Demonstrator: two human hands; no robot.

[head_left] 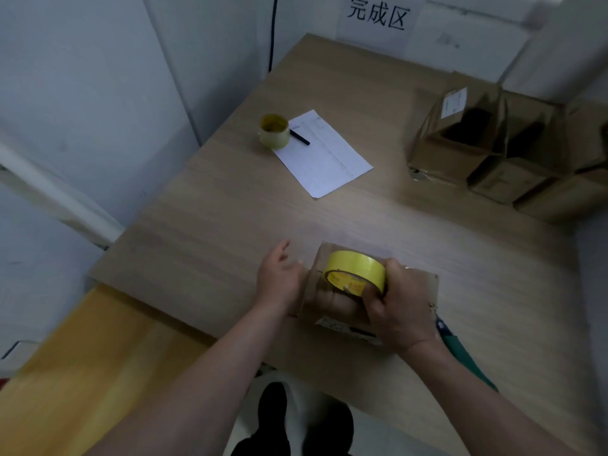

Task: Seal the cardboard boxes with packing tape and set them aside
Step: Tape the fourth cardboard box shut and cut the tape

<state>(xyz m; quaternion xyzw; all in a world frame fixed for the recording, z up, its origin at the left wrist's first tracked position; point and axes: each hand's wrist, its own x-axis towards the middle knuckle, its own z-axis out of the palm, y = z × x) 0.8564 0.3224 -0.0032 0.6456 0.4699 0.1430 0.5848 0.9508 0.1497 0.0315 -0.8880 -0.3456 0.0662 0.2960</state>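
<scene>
Head view, near edge of table (pixel 204 225):
- Cardboard box (pixel 424 287), small and flat, lying at the front edge of the table just ahead of the person; likely kept close so both hands can bear down on it while taping
- Tape roll (pixel 357 269), yellow, resting on top of the box; right hand (pixel 399 311) grips it with fingers curled round its right side, seemingly to run the strip along the seam
- Left hand (pixel 279 278), fingers loosely spread, holding nothing, its palm against the left edge of the box, probably steadying it; whether it presses a tape end down cannot be told through the blur

Head view, farther table:
- Second tape roll (pixel 273 131), paler, standing well apart at the far left, touching a sheet of paper (pixel 325 156)
- Black pen (pixel 300 137) lying across the sheet's corner, just beside that roll
- Stack of boxes (pixel 487 149) at the far right, some with flaps open and dark inside, so apparently not yet sealed
- Wall sign (pixel 377 14) with printed characters above the table's far end
- Open tabletop lies between the near box and the stack; nothing blocks a path for setting the box aside
</scene>
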